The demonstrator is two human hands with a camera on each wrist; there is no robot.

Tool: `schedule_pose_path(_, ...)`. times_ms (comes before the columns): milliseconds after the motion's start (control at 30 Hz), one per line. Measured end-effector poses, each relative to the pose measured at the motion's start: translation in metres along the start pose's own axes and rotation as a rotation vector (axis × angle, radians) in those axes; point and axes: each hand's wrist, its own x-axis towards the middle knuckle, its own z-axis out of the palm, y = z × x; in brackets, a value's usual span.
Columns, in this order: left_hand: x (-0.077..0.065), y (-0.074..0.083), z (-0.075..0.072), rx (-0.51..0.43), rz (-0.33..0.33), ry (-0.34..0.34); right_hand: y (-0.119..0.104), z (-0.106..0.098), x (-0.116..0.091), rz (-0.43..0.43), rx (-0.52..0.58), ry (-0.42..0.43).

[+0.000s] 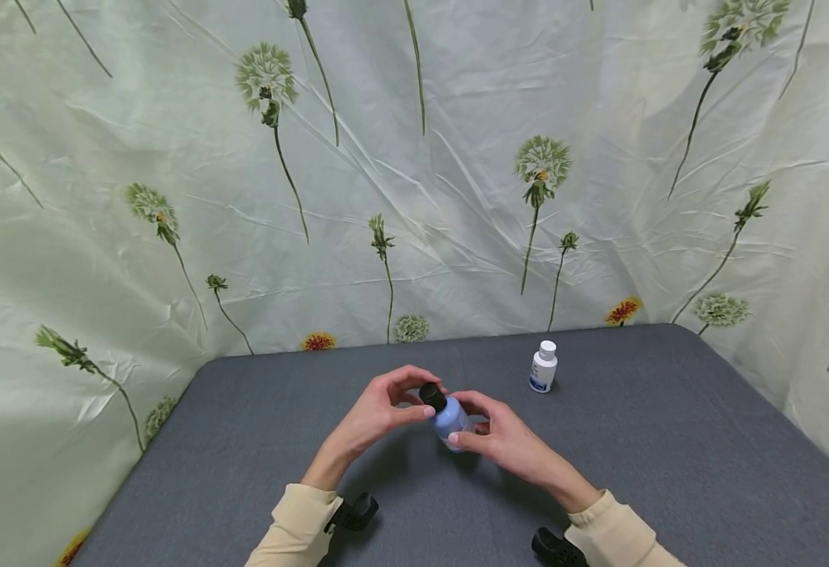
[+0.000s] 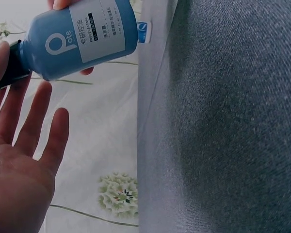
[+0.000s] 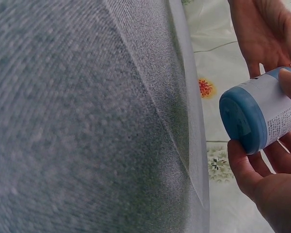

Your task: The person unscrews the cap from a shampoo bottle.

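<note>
Between both hands, above the table, a blue bottle (image 1: 449, 421) with a white label is held tilted, its black cap (image 1: 432, 396) toward the left. My left hand (image 1: 383, 405) pinches the cap between thumb and fingers. The right hand (image 1: 502, 437) grips the bottle's body. In the left wrist view the blue bottle (image 2: 82, 36) shows its printed label, and the left hand's lower fingers (image 2: 56, 141) stretch free of it. The right wrist view shows the bottle's base (image 3: 240, 121), with right-hand fingers (image 3: 242, 162) beneath it.
A small white bottle (image 1: 544, 368) with a white cap and blue-marked label stands upright near the table's back edge, right of the hands. The grey cloth-covered table (image 1: 258, 441) meets a flower-printed curtain (image 1: 457, 197) behind.
</note>
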Motion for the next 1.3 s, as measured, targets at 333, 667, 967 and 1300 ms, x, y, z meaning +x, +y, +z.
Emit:
schedule_pose_path(333, 0.0008, -0.0025, 0.0019, 0.035, -0.013, 0.044, -0.0002, 0.0005, -0.0007, 0.02, -0.002, 0.003)
schedule_pose_path(667, -0.0005, 0.0015, -0.003, -0.064, 0.009, -0.136, 0.0011, -0.0004, -0.0005, -0.004, -0.021, 0.003)
schedule_pose_path(967, -0.0009, 0.0009, -0.0036, -0.021, -0.014, -0.07, 0.0007, 0.0002, -0.0002, 0.007, 0.01, -0.001)
schedule_pose_path(1300, 0.0004, 0.0003, 0.0009, 0.061, -0.043, 0.052, -0.0011, 0.0015, -0.0014, 0.02, 0.004, -0.001)
